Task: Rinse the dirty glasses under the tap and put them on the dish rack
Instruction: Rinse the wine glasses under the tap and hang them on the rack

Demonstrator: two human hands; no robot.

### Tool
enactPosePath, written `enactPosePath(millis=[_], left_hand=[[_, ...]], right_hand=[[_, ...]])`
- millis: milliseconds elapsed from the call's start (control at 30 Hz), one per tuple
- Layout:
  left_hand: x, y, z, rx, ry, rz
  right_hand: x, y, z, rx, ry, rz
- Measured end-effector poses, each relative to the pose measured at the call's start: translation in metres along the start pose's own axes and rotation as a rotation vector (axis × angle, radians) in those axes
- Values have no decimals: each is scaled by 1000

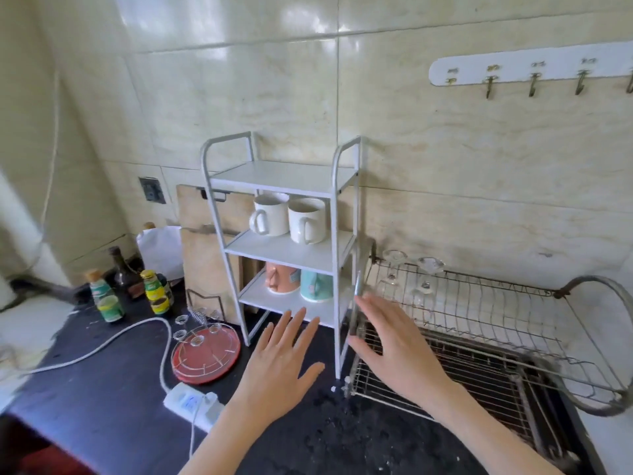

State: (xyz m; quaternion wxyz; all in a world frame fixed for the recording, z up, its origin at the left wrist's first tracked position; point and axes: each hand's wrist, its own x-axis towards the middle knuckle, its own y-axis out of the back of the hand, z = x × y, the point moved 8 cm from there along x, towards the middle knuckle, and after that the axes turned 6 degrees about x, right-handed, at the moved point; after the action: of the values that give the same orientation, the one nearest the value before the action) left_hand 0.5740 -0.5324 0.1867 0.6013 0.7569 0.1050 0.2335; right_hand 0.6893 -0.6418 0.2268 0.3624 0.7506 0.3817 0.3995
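Head view: two stemmed glasses stand upside down on the upper tier of the wire dish rack, at about two o'clock from the hands. Each has its long axis upright, foot pointing up, bowl mouth down on the wires. The left glass is near the rack's back-left corner; the right glass stands just beside it, apart from it as far as can be seen. Their clear bowls blend with the wires — the rims are hard to make out.

The left hand is flat and spread wide, palm down, fingers pointing to twelve o'clock over the dark counter; it holds nothing. Whether it touches the counter cannot be told. The right hand is also spread, fingers straight, at the rack's left end; its fingertips are near a blurred upright metal bar there — contact cannot be told, and it holds nothing.

A white shelf stands at twelve o'clock, with two white mugs on its middle tier and a pink and a teal cup below. At nine o'clock lie a red tray, a power strip and bottles. The rack's right handle is cut off by the frame edge.
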Motion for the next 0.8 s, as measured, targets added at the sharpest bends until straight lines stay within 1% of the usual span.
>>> enactPosePath(millis=[100,233,367,467,533,633,800], left_hand=[[-53,8,-47,-14,66,20],[-141,25,-121,-44,145,58],[-240,23,-203,1,330,-10],[-312,19,-256,47,481,-81],[-351,15,-288,80,566,-102],[-397,12,-335,97,694,-117],[-437,4,-412,131,845,-164]], right_hand=[[-3,-36,-68,-30,124,5],[-12,-97,-161,58,171,-67],[-18,-159,-261,120,325,-144],[-17,-199,-334,197,403,-221],[-12,-221,-377,198,474,-238],[0,-257,-435,206,557,-308],[37,-317,-506,210,681,-339]])
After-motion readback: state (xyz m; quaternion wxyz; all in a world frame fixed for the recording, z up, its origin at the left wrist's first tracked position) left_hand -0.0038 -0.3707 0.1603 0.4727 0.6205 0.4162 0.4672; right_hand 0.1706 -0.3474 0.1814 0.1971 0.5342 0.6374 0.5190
